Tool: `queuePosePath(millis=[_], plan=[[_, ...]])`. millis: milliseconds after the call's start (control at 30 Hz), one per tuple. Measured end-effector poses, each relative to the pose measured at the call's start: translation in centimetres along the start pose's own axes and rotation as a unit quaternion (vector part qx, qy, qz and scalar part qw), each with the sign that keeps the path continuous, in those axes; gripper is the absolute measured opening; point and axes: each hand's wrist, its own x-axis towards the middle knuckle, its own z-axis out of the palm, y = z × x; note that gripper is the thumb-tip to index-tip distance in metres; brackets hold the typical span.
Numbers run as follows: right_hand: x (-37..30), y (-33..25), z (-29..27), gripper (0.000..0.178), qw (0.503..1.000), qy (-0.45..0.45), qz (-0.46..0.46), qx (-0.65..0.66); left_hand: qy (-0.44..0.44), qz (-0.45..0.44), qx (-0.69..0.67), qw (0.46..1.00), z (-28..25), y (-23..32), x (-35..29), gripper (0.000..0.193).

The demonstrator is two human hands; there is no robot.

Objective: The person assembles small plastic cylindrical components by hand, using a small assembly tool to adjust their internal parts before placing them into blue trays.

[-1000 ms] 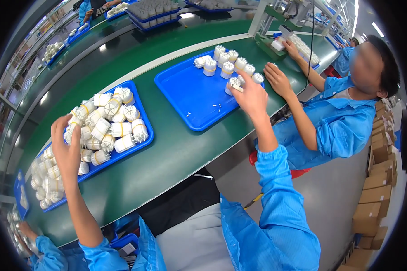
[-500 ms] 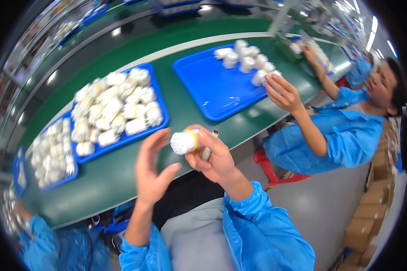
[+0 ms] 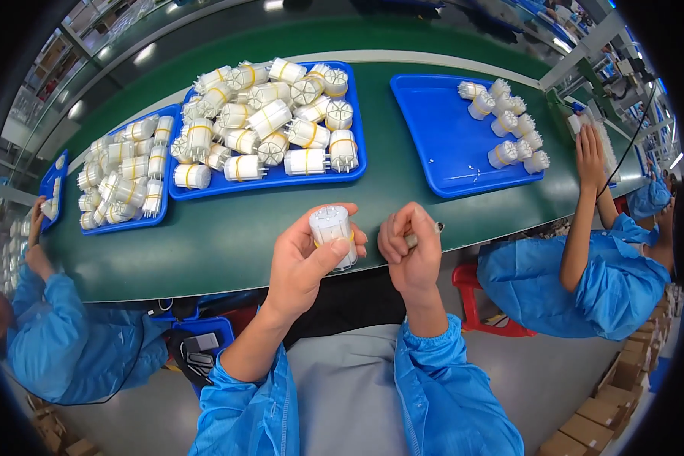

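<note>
My left hand (image 3: pixel 300 262) is closed around a white cylindrical bundle (image 3: pixel 331 228) of strips with a yellow band and a round top, held upright above the table's near edge. Beside it, apart from the bundle, my right hand (image 3: pixel 412 247) is curled closed around a thin greyish pen-like tool (image 3: pixel 412 240); a dark tip shows past the fingers, and its exact kind is unclear. Ahead, a blue tray (image 3: pixel 270 181) is heaped with similar banded white bundles (image 3: pixel 269 118). To the right, another blue tray (image 3: pixel 433 129) bears several such bundles (image 3: pixel 504 154) along its right side.
The green table (image 3: pixel 228 258) curves across. Another blue tray (image 3: pixel 133 226) of bundles stands left, with a small blue tray (image 3: pixel 47 182) farther left. Co-workers in blue sit at the left (image 3: pixel 91 327) and right (image 3: pixel 562 281). A red stool (image 3: pixel 471 304) stands below the table edge.
The bundle has passed from my right hand to my left and now stands upright. My view has turned left. The right-hand co-worker's hand has left the bundles in the tray.
</note>
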Motion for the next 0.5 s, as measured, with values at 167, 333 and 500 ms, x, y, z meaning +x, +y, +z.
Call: queuePosePath(millis=[167,333,500], plan=[[0.8,0.4,0.1,0.039,0.999,-0.024,-0.033,0.023,-0.014,-0.010,-0.040,0.999,0.0,0.0,-0.2,0.048],[0.9,1.0,0.3,0.036,0.999,-0.020,-0.048,0.012,-0.024,0.004,-0.068,0.997,-0.1,-0.5,-0.2,0.047],[0.7,1.2,0.1,0.034,0.998,-0.033,-0.061,0.013,-0.014,0.036,-0.029,0.999,0.0,-0.5,-0.4,0.053]])
